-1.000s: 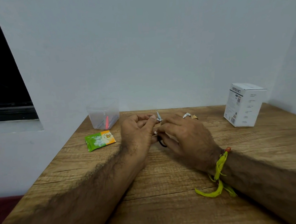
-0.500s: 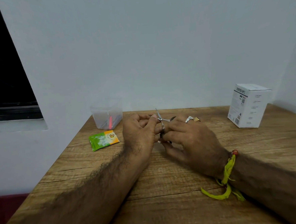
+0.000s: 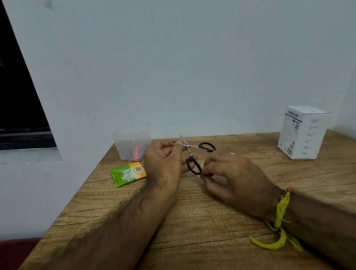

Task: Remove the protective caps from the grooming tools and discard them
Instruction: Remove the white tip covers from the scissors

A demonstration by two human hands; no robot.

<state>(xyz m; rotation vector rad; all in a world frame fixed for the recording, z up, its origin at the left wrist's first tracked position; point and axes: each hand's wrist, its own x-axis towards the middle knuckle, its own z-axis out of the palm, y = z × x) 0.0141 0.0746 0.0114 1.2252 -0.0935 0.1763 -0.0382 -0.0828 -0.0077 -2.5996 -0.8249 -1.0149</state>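
Small scissors (image 3: 195, 146) with black handle loops and bare steel blades are held up over the wooden table (image 3: 199, 227), spread wide. My left hand (image 3: 164, 162) pinches them by the blades near the pivot, thumb on top. My right hand (image 3: 233, 173) has curled fingers, and its fingertips pinch at the lower handle loop. A tiny pale bit shows at those fingertips; I cannot tell whether it is a cap or a nail. A clear plastic container (image 3: 131, 142) at the back left holds a pink piece (image 3: 136, 153) and some darker ones.
A green and orange sachet (image 3: 128, 173) lies flat left of my left hand. A white cardboard box (image 3: 304, 131) stands at the back right. The wall runs right behind the table's far edge, and the table's left edge drops off beside the sachet.
The scissors have swung wide apart, with one handle loop now pointing right and the other down. My right hand has slid back toward me to the lower loop. My left hand has stayed put.
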